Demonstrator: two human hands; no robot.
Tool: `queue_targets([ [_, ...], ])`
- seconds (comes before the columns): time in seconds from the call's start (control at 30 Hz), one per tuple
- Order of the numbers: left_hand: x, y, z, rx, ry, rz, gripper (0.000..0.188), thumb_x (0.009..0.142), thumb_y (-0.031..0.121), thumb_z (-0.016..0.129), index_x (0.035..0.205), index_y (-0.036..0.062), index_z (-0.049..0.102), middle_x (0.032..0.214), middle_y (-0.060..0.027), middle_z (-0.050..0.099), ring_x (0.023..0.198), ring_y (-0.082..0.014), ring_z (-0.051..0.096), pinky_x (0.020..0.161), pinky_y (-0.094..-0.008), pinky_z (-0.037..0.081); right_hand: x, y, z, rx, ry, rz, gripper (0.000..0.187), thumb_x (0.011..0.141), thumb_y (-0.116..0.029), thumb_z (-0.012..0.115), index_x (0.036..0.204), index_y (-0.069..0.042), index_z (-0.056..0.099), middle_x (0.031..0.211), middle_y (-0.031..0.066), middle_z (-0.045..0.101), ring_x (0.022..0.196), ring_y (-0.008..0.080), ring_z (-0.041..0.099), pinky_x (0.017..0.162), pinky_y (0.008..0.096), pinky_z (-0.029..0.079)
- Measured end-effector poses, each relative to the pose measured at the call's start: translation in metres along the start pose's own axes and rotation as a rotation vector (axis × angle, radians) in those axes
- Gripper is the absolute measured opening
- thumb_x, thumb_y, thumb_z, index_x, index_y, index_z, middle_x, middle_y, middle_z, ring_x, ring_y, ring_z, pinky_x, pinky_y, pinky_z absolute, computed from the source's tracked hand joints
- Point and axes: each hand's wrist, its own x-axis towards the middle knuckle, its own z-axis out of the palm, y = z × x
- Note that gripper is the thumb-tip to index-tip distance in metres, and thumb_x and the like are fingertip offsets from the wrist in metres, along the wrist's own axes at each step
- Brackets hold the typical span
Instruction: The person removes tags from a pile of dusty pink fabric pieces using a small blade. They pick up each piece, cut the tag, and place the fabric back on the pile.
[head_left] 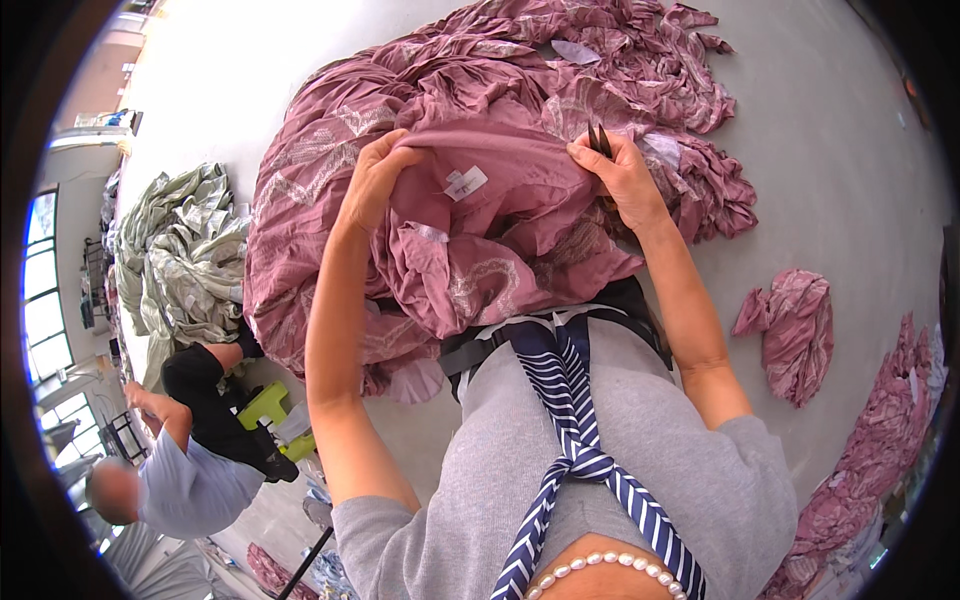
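A dusty-pink patterned fabric (pixel 510 150) is stretched between my two hands over my lap. My left hand (pixel 374 182) is closed on its edge, thumb on top. At the other end my right hand (pixel 628 178) pinches the edge between thumb and fingers. Black-bladed scissors (pixel 599 140) are also in that hand, their tips pointing away from me; the handles are mostly hidden. A small white label (pixel 465 183) shows on the plain pink side between my hands. The rest of the cloth lies heaped across my lap and onto the floor ahead.
A pale green fabric heap (pixel 185 255) lies to the left. Near it, another person (pixel 195 485) sits low beside a lime-green plastic object (pixel 264 408). A small pink bundle (pixel 798 335) rests on the floor at right, with a longer pink pile (pixel 865 470) beyond.
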Motion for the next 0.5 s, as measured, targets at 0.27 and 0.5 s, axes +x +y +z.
queue_targets([
  [0.27,-0.013,-0.021,0.033,-0.425,-0.057,-0.217,0.024,0.085,0.020,0.068,0.102,0.0033,0.064,0.074,0.0016,0.062,0.061,-0.0034,0.054,0.055,-0.0174,0.044,0.017,0.010,-0.004,0.092,0.026,0.092,0.012,0.084,-0.018,0.067,0.080,-0.008,0.062,0.074,-0.0085,0.053,0.069,0.0007,0.045,0.064,0.0174,0.036],
  [0.5,-0.016,-0.039,0.009,-0.178,-0.103,-0.280,0.014,0.073,0.006,0.068,0.085,-0.0010,0.066,0.074,-0.0036,0.064,0.065,-0.0110,0.060,0.060,-0.0231,0.048,0.023,0.005,0.000,0.097,0.028,0.219,0.013,0.082,-0.020,0.069,0.081,-0.009,0.062,0.072,-0.0071,0.054,0.065,0.0014,0.048,0.058,0.0193,0.039],
])
